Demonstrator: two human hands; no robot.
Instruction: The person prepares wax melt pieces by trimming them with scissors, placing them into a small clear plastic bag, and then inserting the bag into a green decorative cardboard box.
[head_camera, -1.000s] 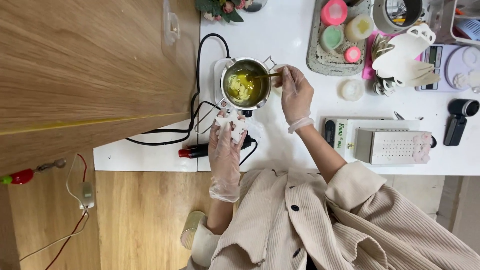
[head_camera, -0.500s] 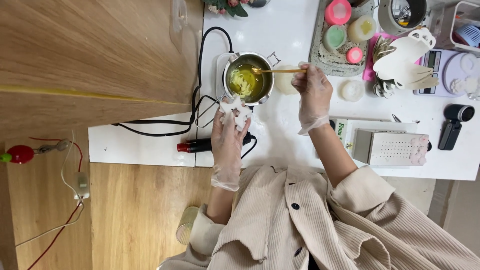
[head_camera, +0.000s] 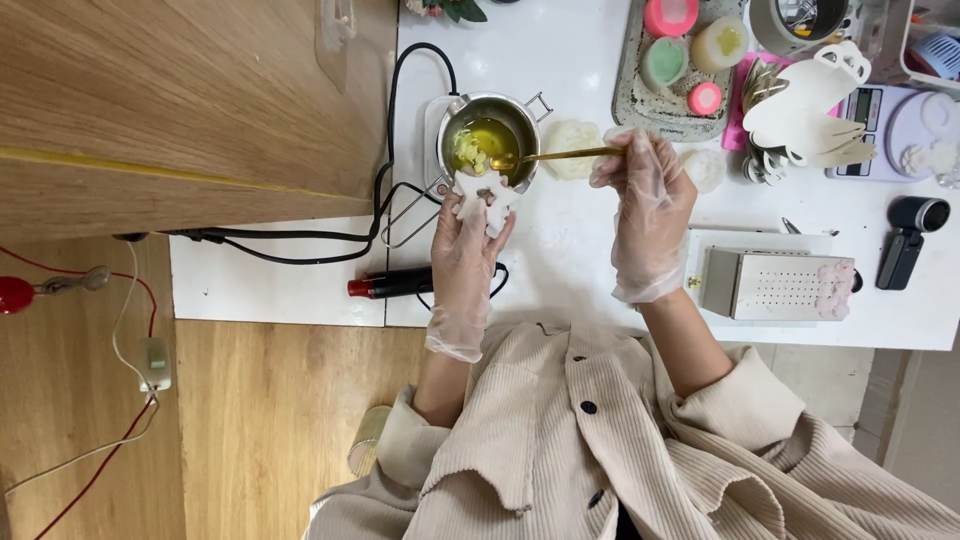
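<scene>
two gloved hands at the desk's left edge: left hand (head_camera: 466, 248) grips a white mold (head_camera: 482, 196) touching the pot (head_camera: 489, 140) rim; right hand (head_camera: 648, 200) pinches a gold spoon (head_camera: 545, 156), bowl over the yellow liquid.

Steel pot (head_camera: 487, 135): yellow-green liquid; gold spoon (head_camera: 556, 155) at its 3 o'clock. Clear gloves on left hand (head_camera: 466, 250), right hand (head_camera: 648, 215). Tray (head_camera: 628, 100) at 2 o'clock: pink, pale-green moulds. Table (head_camera: 560, 260) white; jacket (head_camera: 640, 450) beige ribbed
</scene>
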